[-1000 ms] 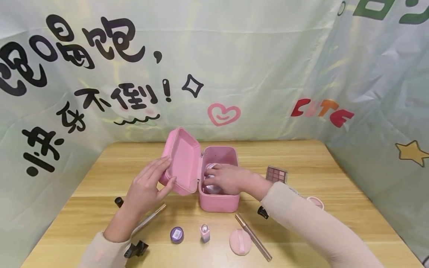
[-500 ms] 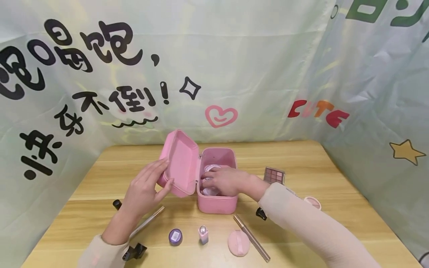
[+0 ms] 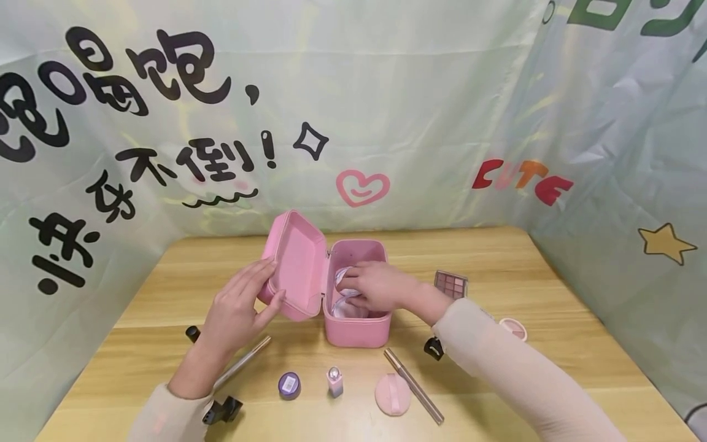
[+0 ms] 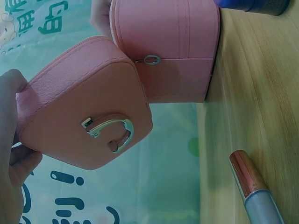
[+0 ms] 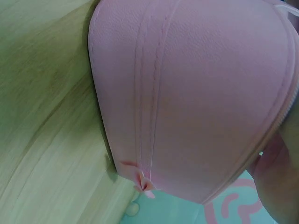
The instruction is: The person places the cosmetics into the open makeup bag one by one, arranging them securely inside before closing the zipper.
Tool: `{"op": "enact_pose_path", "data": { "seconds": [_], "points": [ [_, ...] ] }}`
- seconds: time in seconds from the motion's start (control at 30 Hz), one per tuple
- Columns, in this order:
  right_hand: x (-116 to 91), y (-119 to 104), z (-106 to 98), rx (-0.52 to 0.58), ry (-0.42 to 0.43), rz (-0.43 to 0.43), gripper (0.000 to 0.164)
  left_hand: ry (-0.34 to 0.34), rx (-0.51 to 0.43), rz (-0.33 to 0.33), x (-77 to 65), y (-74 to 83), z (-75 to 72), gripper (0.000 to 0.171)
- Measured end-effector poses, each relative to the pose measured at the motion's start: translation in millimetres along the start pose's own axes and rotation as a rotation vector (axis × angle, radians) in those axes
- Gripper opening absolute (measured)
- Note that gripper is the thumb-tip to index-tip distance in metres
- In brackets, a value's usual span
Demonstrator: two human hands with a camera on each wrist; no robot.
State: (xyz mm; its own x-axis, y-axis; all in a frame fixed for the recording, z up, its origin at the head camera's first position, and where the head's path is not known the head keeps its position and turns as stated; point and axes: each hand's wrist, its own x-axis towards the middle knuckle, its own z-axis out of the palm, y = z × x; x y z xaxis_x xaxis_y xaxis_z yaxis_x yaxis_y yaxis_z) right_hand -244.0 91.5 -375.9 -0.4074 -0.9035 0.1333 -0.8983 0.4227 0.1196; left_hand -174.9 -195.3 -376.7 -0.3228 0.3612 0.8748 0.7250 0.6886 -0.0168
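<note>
1. My left hand (image 3: 234, 307) is partly curled, thumb and fingers bent about the edge of the raised pink lid (image 3: 301, 267). I judge that it steadies the lid, leaving the case's mouth free for my other hand.
2. My right hand (image 3: 381, 286) reaches into the upright pink case (image 3: 358, 331). Its fingers curl round a round container (image 3: 342, 277) and seem to grip it (my thumb is hidden, so I cannot tell how firmly).
3. Just nearer me than those fingers, a second container (image 3: 349, 308) lies inside the case, whose walls probably keep it from rolling.
4. Between my forearms, nearer me than both hands, are a purple jar (image 3: 289, 385), a small pink bottle (image 3: 334, 382), a powder puff (image 3: 393, 395) and a slim brown tube (image 3: 423, 399), apparently spread within easy reach.
5. Beyond my right forearm are a palette (image 3: 451, 284) and a compact (image 3: 513, 329).
</note>
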Motion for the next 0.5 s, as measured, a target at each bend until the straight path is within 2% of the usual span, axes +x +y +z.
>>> {"op": "enact_pose_path", "data": {
  "seconds": [0.2, 0.5],
  "points": [
    [-5.7, 4.4, -5.1, -0.014, 0.037, 0.015, 0.027, -0.012, -0.012, -0.012, -0.7, -0.6, -0.3, 0.051],
    [-10.3, 5.8, -12.5, 0.032, 0.099, 0.032, 0.028, -0.017, -0.004, -0.021, -1.3, -1.0, -0.5, 0.051]
  ]
}}
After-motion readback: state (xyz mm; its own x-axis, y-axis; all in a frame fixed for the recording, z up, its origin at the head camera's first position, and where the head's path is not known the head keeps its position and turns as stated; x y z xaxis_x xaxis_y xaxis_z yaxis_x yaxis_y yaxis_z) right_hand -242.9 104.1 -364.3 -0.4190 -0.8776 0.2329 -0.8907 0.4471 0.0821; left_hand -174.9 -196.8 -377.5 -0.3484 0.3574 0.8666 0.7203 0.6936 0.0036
